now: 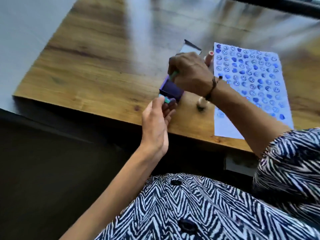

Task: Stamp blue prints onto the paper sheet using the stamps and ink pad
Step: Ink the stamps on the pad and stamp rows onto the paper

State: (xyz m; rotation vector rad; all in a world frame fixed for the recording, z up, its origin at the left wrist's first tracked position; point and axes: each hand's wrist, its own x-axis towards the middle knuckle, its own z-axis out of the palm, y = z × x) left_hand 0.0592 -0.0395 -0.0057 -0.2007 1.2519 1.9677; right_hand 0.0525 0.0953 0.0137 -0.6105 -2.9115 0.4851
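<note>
The blue ink pad [171,90] lies on the wooden table [97,66] near its front edge. My right hand [189,73] hovers over the pad, fingers closed on a green-handled stamp [173,75] whose end points down at the ink. My left hand [158,120] grips a second green stamp [166,99] at the pad's near edge. The white paper sheet [249,87], covered with several blue smiley and blob prints, lies to the right. A wooden stamp [201,103] stands upright between pad and paper.
Another wooden stamp with a red face [209,58] lies beside the paper's far left corner. A grey lid or card [189,47] rests behind my right hand. The table's front edge runs close below my left hand. The frame is motion-blurred.
</note>
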